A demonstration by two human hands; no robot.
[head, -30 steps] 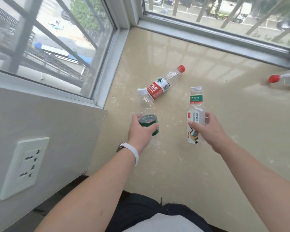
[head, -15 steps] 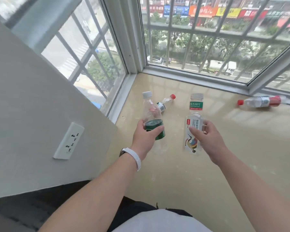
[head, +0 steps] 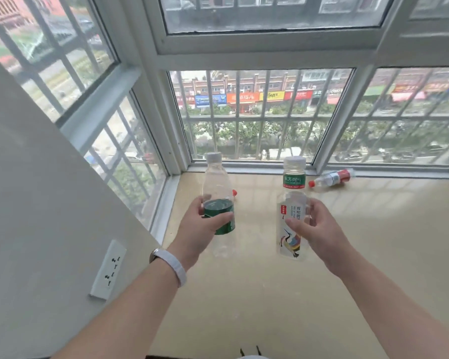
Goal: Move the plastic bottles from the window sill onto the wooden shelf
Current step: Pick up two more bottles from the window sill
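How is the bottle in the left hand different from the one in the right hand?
The green-label bottle wears one dark green band; the white-label bottle has a long white wrap with a bird picture and a green neck band. The first has a narrower cap. Both are clear, upright and held.

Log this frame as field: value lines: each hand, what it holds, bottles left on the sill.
left hand: closed around the green-label bottle, upright, white cap, lifted off the sill
right hand: closed around the white-label bottle, upright, white cap, lifted off the sill
bottles on window sill: red-cap bottle lying on its side by the window frame; another red cap shows behind the green-label bottle, its body hidden
wooden shelf: not in view
wall socket: on the wall to the left
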